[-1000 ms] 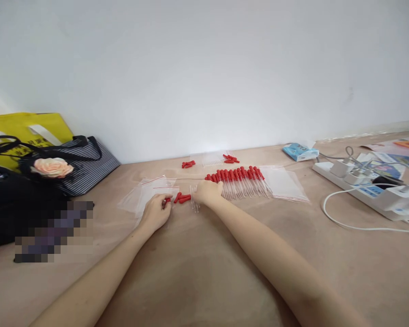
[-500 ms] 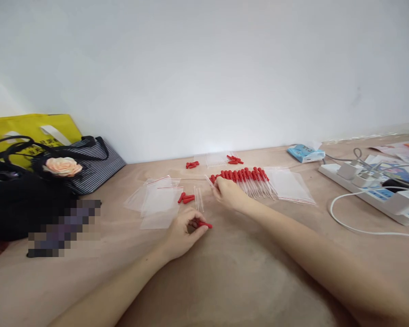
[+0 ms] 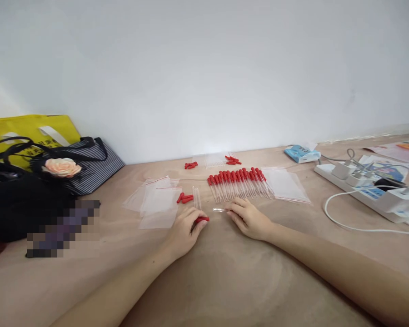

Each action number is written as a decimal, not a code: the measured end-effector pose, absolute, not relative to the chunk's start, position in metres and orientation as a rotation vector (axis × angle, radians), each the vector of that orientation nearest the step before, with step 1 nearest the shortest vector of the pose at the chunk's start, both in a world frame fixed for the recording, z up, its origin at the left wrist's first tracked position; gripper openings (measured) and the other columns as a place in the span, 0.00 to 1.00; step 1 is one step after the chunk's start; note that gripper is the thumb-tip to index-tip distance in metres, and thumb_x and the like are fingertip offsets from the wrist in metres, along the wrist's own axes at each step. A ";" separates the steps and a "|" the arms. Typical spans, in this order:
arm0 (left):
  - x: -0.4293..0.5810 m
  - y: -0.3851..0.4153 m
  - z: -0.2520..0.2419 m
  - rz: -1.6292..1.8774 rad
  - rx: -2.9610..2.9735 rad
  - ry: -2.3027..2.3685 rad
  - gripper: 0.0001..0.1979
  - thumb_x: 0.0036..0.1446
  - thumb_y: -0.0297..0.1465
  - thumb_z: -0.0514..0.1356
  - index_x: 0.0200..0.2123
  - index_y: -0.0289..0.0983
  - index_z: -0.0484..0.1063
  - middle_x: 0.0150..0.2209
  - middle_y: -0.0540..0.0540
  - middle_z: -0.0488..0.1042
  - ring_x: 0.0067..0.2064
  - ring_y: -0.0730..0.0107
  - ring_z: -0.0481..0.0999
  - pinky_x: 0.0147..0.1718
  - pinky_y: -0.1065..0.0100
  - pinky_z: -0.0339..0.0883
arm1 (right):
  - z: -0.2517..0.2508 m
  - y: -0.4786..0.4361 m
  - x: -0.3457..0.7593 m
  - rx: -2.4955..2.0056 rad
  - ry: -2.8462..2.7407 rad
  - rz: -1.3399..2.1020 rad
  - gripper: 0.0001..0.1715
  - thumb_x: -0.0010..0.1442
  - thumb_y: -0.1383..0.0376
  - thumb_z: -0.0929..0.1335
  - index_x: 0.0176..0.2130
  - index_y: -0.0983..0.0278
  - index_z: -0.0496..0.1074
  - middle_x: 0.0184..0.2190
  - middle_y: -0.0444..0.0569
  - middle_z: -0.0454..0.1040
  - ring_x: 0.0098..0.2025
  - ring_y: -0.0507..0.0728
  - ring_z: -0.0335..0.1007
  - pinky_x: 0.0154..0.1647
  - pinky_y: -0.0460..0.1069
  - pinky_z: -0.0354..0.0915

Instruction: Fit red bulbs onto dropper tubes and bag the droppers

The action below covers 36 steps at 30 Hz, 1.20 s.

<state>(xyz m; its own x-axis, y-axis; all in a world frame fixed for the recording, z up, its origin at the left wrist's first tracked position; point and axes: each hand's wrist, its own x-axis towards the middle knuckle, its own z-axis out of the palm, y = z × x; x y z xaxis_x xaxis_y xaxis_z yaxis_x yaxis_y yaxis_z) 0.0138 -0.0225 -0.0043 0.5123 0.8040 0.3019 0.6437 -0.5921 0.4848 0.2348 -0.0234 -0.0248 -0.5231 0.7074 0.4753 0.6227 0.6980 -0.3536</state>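
Observation:
My left hand is closed around a red rubber dropper bulb, whose end pokes out to the right. Facing it, my right hand pinches a clear glass dropper tube that points left toward the bulb; a small gap separates the two. Beyond my hands lies a row of assembled droppers, red bulbs at the far side and clear tubes toward me. Just past my left hand are a few loose red bulbs and some bare glass tubes.
Clear zip bags lie at the left, with another stack of bags right of the row. More red bulbs sit near the wall. A power strip with cables and a tissue pack are at right, bags at far left.
My right hand has come back toward me from the left end of the dropper row, bringing the glass tube level with my left hand. My left hand stays nearly in place with the bulb.

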 end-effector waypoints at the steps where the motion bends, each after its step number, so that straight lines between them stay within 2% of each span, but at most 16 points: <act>1: 0.014 -0.023 -0.004 0.739 2.434 1.225 0.08 0.57 0.32 0.50 0.35 0.38 0.67 0.32 0.47 0.69 0.36 0.67 0.68 0.36 0.66 0.62 | -0.024 -0.025 0.233 -0.996 -2.305 0.187 0.12 0.60 0.69 0.57 0.42 0.65 0.64 0.36 0.52 0.68 0.38 0.54 0.64 0.39 0.50 0.58; 4: 0.014 -0.024 -0.004 0.735 2.390 1.257 0.08 0.57 0.32 0.49 0.38 0.39 0.65 0.34 0.48 0.70 0.36 0.67 0.68 0.37 0.64 0.62 | -0.024 -0.027 0.231 -0.971 -2.307 0.171 0.12 0.60 0.69 0.57 0.42 0.65 0.64 0.35 0.51 0.68 0.38 0.53 0.64 0.39 0.49 0.58; 8: 0.015 -0.023 -0.004 0.696 2.373 1.218 0.11 0.57 0.33 0.50 0.42 0.40 0.67 0.34 0.47 0.71 0.38 0.66 0.68 0.40 0.63 0.61 | -0.025 -0.027 0.230 -0.975 -2.305 0.144 0.12 0.60 0.69 0.57 0.42 0.65 0.65 0.35 0.51 0.69 0.37 0.53 0.64 0.38 0.49 0.57; 13: 0.017 -0.022 -0.003 0.713 2.316 1.231 0.11 0.57 0.34 0.50 0.38 0.40 0.70 0.31 0.48 0.72 0.35 0.67 0.69 0.37 0.65 0.62 | -0.023 -0.027 0.230 -0.953 -2.348 0.085 0.12 0.59 0.69 0.58 0.41 0.65 0.66 0.34 0.49 0.70 0.37 0.52 0.65 0.39 0.49 0.54; 20: 0.019 -0.023 -0.007 0.813 2.161 1.224 0.12 0.54 0.37 0.53 0.34 0.37 0.72 0.27 0.49 0.70 0.29 0.71 0.68 0.29 0.70 0.62 | -0.020 -0.033 0.225 -0.892 -2.331 -0.019 0.15 0.60 0.68 0.57 0.42 0.65 0.68 0.27 0.47 0.70 0.28 0.50 0.62 0.35 0.49 0.50; 27: 0.018 -0.026 -0.009 0.830 2.322 1.257 0.11 0.54 0.37 0.53 0.32 0.39 0.72 0.25 0.50 0.69 0.29 0.70 0.67 0.33 0.67 0.61 | -0.020 -0.030 0.227 -0.877 -2.412 -0.143 0.15 0.59 0.68 0.58 0.41 0.63 0.70 0.24 0.45 0.69 0.23 0.49 0.56 0.32 0.50 0.45; 36: 0.021 -0.031 -0.001 0.710 2.687 1.061 0.08 0.55 0.33 0.53 0.30 0.39 0.71 0.26 0.51 0.73 0.30 0.71 0.68 0.38 0.64 0.53 | -0.018 -0.031 0.232 -0.798 -2.489 -0.176 0.14 0.59 0.68 0.57 0.33 0.64 0.70 0.24 0.44 0.69 0.22 0.49 0.51 0.32 0.50 0.43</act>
